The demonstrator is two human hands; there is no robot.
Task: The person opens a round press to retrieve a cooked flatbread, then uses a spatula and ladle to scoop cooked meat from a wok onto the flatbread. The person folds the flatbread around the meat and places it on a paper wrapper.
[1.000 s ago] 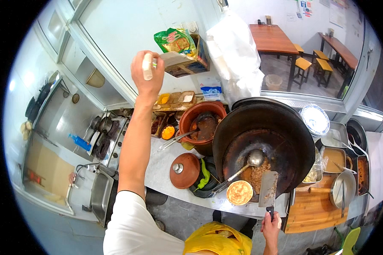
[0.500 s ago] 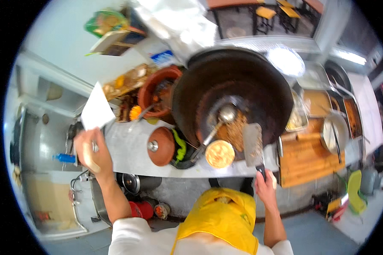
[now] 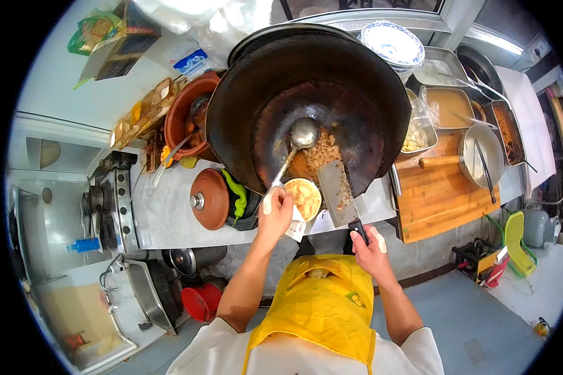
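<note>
My left hand (image 3: 275,212) is closed on a small white packet (image 3: 296,229), right beside a small bowl of yellowish food (image 3: 304,199) at the counter edge. My right hand (image 3: 369,240) grips the black handle of a cleaver (image 3: 335,192). Its broad blade lies flat across the near rim of the big black wok (image 3: 356,81) and carries some chopped bits. Inside the wok, a metal ladle (image 3: 301,133) rests next to a heap of brownish chopped food (image 3: 322,153). A yellow apron (image 3: 319,306) covers my front.
Left of the wok are a brown clay lid (image 3: 209,200), green chillies (image 3: 234,194) and a clay pot (image 3: 184,115). To the right lie a wooden cutting board (image 3: 438,197), a steel pot (image 3: 481,156), metal trays and stacked plates (image 3: 391,40). A stove (image 3: 103,206) and sink (image 3: 150,294) stand at left.
My left arm came down from the high shelf with the white packet, swung past the left side and now sits by the small bowl. My right hand has kept the cleaver at the wok.
</note>
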